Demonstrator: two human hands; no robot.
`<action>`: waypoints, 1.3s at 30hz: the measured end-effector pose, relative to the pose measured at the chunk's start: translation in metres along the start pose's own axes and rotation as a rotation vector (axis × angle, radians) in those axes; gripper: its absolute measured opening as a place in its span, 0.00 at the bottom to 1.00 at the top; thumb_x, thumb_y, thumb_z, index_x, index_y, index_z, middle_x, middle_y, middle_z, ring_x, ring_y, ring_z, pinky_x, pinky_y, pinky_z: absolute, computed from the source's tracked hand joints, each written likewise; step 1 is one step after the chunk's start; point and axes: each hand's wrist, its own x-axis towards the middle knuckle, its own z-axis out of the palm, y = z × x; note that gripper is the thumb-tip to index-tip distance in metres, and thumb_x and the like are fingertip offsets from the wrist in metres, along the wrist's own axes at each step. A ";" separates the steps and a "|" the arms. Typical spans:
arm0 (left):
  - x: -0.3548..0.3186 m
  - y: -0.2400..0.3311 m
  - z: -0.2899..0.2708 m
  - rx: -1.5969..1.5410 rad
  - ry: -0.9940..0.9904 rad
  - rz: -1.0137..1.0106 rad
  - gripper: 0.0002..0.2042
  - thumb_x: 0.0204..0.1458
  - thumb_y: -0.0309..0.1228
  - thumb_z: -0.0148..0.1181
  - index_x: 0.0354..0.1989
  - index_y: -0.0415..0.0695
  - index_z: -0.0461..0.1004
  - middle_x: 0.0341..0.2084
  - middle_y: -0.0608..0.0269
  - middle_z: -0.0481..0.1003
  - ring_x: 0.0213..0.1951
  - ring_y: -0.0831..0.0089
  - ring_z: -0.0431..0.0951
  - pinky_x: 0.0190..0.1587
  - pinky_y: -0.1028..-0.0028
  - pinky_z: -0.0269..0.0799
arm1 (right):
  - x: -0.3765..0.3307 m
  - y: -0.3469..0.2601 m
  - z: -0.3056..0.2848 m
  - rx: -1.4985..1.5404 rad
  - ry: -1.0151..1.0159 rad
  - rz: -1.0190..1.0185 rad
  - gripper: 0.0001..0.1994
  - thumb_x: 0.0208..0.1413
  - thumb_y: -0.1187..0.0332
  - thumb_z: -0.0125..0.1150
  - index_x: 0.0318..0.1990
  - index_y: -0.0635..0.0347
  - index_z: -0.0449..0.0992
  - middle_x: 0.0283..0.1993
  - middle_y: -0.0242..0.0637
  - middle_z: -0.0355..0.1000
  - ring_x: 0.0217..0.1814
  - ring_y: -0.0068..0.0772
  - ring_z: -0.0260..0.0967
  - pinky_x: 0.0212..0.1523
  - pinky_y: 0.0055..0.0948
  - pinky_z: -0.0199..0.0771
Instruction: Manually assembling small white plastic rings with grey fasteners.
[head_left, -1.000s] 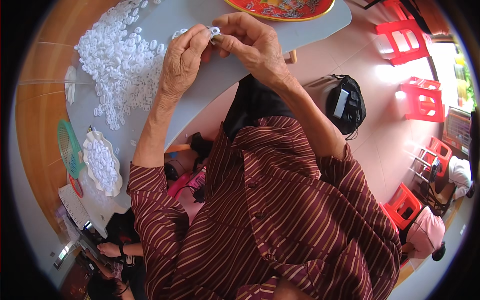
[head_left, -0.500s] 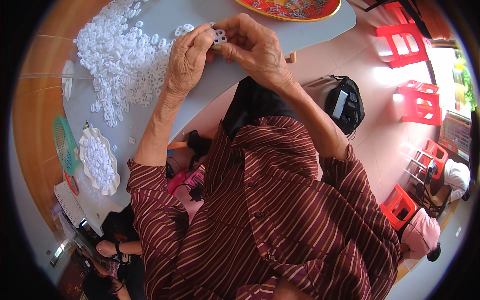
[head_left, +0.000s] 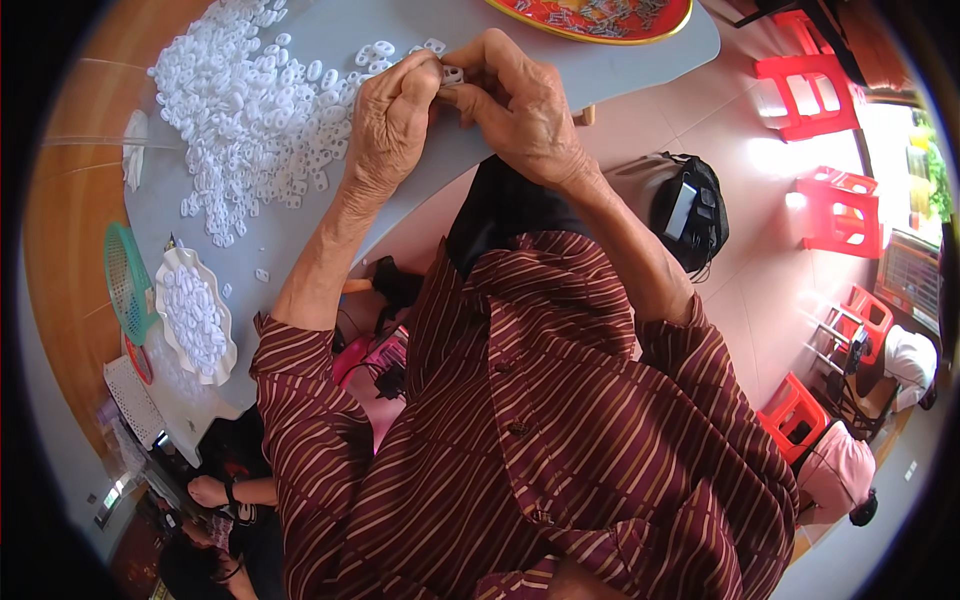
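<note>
White plastic piece, small and pierced with holes, sits at the meeting of my two hands, raised over the near edge of the grey desk. My right grip is closed around it, thumb below and bent fingers above, so only part of its face shows. My left grip is curled tight with its fingertips against the piece's left side; those tips are hidden, so I cannot tell whether they pinch it too. Any marking on the piece is too small for me to read. Just beyond my left knuckles lie a few loose white pieces, next to a broad white heap spreading over the desk. At the far edge, past my right hand, stands a red tray with a gold rim, holding thin metal bits. Down to my left, a wavy-rimmed white dish is filled with more white pieces, beside a green mesh basket. Near it, a co-worker's black shirt carries a pale print, too blurred to make out. On the floor to my right rests a black bag with a light rectangular panel.
</note>
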 end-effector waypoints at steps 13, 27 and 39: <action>0.008 0.003 -0.001 -0.160 -0.020 -0.188 0.17 0.59 0.40 0.43 0.30 0.36 0.67 0.16 0.64 0.62 0.22 0.76 0.60 0.27 0.74 0.60 | 0.010 0.008 -0.002 0.159 0.026 0.055 0.07 0.55 0.73 0.58 0.39 0.67 0.71 0.26 0.35 0.74 0.26 0.20 0.70 0.28 0.21 0.70; -0.006 -0.001 0.002 -0.343 -0.035 -0.110 0.09 0.59 0.31 0.49 0.31 0.39 0.68 0.21 0.67 0.67 0.25 0.80 0.65 0.30 0.78 0.63 | 0.018 -0.003 -0.012 0.432 -0.045 0.259 0.08 0.59 0.72 0.53 0.41 0.69 0.70 0.29 0.32 0.70 0.28 0.19 0.67 0.30 0.20 0.70; 0.010 0.005 0.002 -0.373 -0.255 -0.190 0.08 0.54 0.30 0.50 0.24 0.40 0.68 0.19 0.69 0.67 0.23 0.82 0.65 0.28 0.80 0.62 | 0.210 -0.009 -0.035 -0.117 -0.017 0.219 0.10 0.55 0.67 0.52 0.36 0.64 0.77 0.25 0.32 0.72 0.24 0.20 0.67 0.24 0.23 0.70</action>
